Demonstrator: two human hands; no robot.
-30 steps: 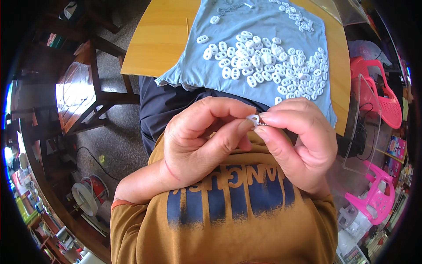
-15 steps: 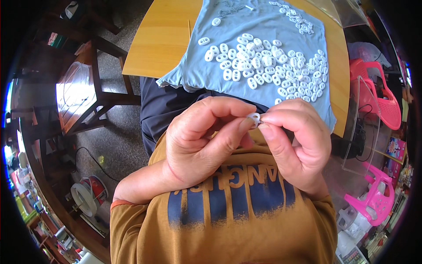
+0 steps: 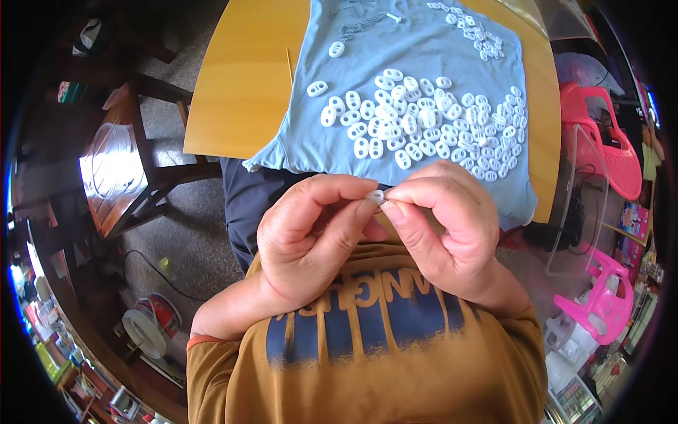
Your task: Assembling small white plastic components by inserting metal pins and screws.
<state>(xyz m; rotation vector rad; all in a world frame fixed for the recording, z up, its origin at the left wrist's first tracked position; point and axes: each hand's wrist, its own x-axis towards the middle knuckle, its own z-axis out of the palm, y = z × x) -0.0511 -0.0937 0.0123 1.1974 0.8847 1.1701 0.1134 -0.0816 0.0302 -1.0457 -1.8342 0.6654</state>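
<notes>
Though compared with a second ago almost nothing differs, worth noting a slight lift and turn of the small white oval plastic piece (image 3: 376,196), still pinched close before the chest, above the orange-brown printed shirt (image 3: 367,353). Left hand (image 3: 311,240) curled, thumb and forefinger closed on the left side of the piece; right hand (image 3: 445,226) likewise curled, thumb and forefinger gripping its right side, remaining fingers folded into the palm. Both sets of fingertips meeting at the piece, so touching it and nearly each other. Judging by so small a shift, fine fingertip handling of this one piece apparently unfinished, with no release and no reach toward the table as yet. Farther off, spread over the light wooden tabletop (image 3: 240,85), a pale blue fabric cloth (image 3: 424,42) bearing a loose heap of white oval two-holed plastic pieces (image 3: 424,124), unchanged in layout; a smaller cluster of like pieces (image 3: 473,32) at the far right of the cloth, well apart from the hands. To the right, beside the table, a pink plastic chair (image 3: 607,148); nearer, a pink plastic stool (image 3: 600,297). To the left, a dark wooden chair (image 3: 120,169) on grey floor.
</notes>
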